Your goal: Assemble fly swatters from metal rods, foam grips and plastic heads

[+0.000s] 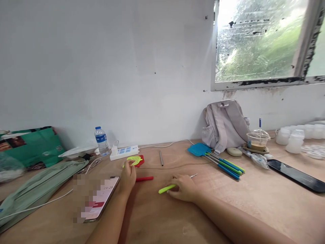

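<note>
My left hand [128, 176] is closed on the edge of a yellow-green fly swatter head [134, 159], its fingertips partly hidden. Beneath that lies a red swatter head [140, 162], and a red handle [144, 178] rests just right of my left wrist. My right hand [185, 188] grips a yellow-green swatter handle [166, 189] low over the table; a thin metal rod [194, 175] sticks out beyond its knuckles. A loose metal tube [161, 158] lies between and beyond both hands.
Several swatters with blue heads [199, 149] lie at right before a backpack [224, 125]. A phone [104, 200] is beside my left forearm. Behind stand a power strip [124, 152] and water bottle [101, 140]. A drink cup [257, 140] and black phone-like slab [297, 174] are far right.
</note>
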`<state>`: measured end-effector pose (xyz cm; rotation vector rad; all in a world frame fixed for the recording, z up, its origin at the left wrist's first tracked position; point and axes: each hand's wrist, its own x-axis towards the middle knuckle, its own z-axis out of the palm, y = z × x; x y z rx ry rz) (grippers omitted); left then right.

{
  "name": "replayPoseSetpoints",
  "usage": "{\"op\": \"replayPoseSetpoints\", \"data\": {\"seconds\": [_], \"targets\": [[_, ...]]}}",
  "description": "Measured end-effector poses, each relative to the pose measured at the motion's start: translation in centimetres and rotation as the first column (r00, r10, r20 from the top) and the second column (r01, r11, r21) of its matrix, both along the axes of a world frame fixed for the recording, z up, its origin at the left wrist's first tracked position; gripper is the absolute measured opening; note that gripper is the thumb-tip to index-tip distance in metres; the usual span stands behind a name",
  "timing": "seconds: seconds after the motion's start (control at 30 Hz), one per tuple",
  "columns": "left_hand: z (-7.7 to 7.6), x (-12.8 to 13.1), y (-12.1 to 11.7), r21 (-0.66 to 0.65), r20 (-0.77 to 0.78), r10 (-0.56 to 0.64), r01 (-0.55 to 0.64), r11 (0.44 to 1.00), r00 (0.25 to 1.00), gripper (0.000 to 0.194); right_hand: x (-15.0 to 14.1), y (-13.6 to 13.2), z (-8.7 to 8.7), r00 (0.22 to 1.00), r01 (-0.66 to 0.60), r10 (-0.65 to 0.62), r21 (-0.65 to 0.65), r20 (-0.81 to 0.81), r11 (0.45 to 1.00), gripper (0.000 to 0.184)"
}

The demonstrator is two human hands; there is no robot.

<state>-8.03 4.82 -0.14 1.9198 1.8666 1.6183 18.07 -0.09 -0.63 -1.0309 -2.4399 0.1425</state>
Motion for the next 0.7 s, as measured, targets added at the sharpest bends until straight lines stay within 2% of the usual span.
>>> {"op": "replayPoseSetpoints", "data": {"seconds": [0.13, 0.33, 0.6, 0.7], "targets": [[-1.2, -2.3, 1.9, -0.147, -0.023, 0.085, -0.087, 0.985, 0.996, 0.025, 0.9, 0.9, -0.4, 0.999, -0.026, 0.025, 0.030, 0.020, 0.999, 0.025], [-2.2, -2.5, 3.4, -0.323, -0.106, 0.088, -0.118, 0.939, 0.990, 0.035, 0.9, 1.0, -0.7, 0.998, -0.052, 0.052, 0.021, 0.021, 0.998, 0.023], [-2.4, -2.6, 3.4, -0.372, -0.208, 0.001, -0.080, 0.925, 0.978, 0.035, 1.3, 1.6, -0.6, 0.981, -0.190, 0.186, -0.103, -0.053, 0.976, 0.023], [-2.0, -2.6, 2.9, -0.369, -0.232, -0.050, -0.040, 0.929, 0.971, 0.042, 1.7, 1.9, -0.6, 0.975, -0.220, 0.212, -0.148, -0.069, 0.964, 0.023]]}}
